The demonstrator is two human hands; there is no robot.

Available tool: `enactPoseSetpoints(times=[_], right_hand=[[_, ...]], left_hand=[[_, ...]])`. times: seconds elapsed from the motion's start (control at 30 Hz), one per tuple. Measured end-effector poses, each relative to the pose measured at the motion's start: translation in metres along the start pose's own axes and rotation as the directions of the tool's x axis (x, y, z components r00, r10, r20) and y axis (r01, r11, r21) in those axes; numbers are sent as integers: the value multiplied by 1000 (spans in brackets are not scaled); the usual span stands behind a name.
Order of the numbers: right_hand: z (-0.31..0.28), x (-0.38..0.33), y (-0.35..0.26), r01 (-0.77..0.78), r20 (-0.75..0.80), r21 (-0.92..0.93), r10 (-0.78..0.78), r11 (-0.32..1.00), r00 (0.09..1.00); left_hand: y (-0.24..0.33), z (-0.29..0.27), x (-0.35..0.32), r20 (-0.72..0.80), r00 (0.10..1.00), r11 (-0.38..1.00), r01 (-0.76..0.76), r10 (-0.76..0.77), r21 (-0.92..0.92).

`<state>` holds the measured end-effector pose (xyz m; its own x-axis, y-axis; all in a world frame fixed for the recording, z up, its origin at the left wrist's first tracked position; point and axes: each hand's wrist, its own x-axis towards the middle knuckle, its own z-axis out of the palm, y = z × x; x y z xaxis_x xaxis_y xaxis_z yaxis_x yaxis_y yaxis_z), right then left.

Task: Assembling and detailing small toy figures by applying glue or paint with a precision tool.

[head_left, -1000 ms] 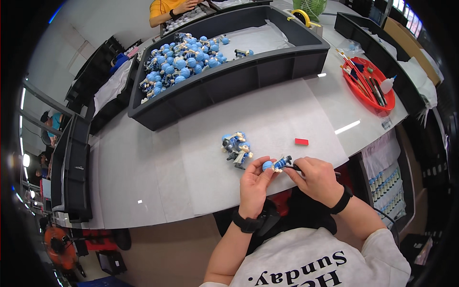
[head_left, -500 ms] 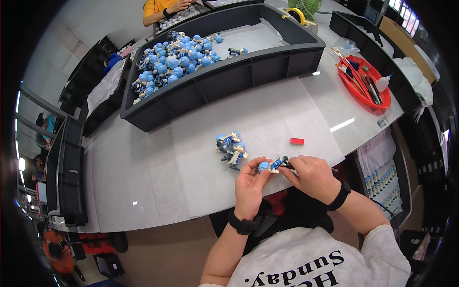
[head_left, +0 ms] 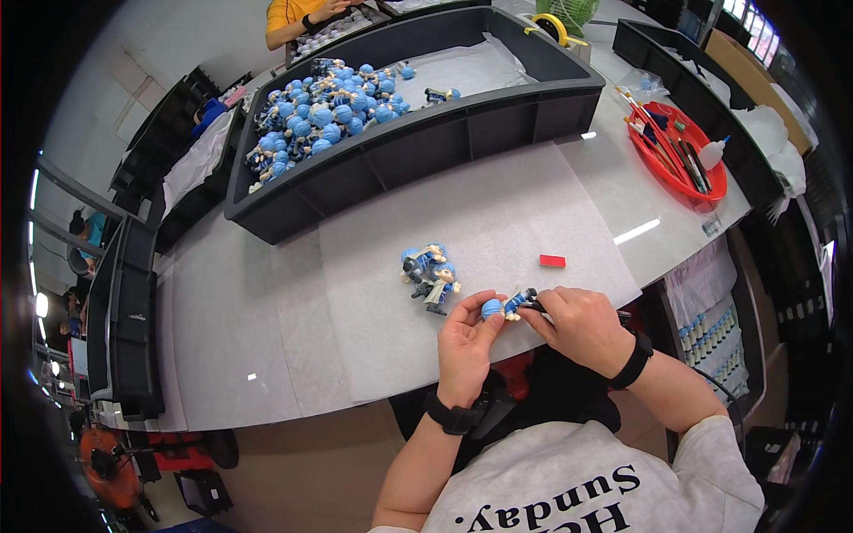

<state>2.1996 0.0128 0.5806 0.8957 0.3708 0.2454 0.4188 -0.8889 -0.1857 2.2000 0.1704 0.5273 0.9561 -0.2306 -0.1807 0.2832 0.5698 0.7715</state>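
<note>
The left hand (head_left: 465, 342) pinches the blue head of a small figurine (head_left: 505, 305) just above the white mat (head_left: 373, 293) at the table's near edge, with 1 small pile of finished figurines (head_left: 429, 274) just to its left. The right hand (head_left: 577, 324) has its fingers closed on the figurine's other end, seemingly with a thin dark tool. A slip of that tool could mar the figurine, or a loosened pinch could drop it off the table edge.

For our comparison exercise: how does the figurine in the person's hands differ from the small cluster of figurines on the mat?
The held figurine is single, raised between the left hand and right hand; the cluster is several, lying untouched on the mat. Both are blue-headed.
</note>
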Motion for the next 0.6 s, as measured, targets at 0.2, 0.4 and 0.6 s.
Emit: enactPoseSetpoints(times=[0.2, 0.4, 0.6], right_hand=[[-3, -1, 1, -35, 26, 94, 32, 995, 999], [-20, -1, 3, -76, 83, 384, 47, 920, 995], [-33, 2, 9, -230, 270, 558, 87, 797, 959]], left_hand=[[1, 2, 0, -23, 1000, 1000, 1, -1, -13], [1, 1, 1, -26, 999, 1000, 18, -19, -25], [2, 1, 1, -31, 999, 999, 30, -31, -25]])
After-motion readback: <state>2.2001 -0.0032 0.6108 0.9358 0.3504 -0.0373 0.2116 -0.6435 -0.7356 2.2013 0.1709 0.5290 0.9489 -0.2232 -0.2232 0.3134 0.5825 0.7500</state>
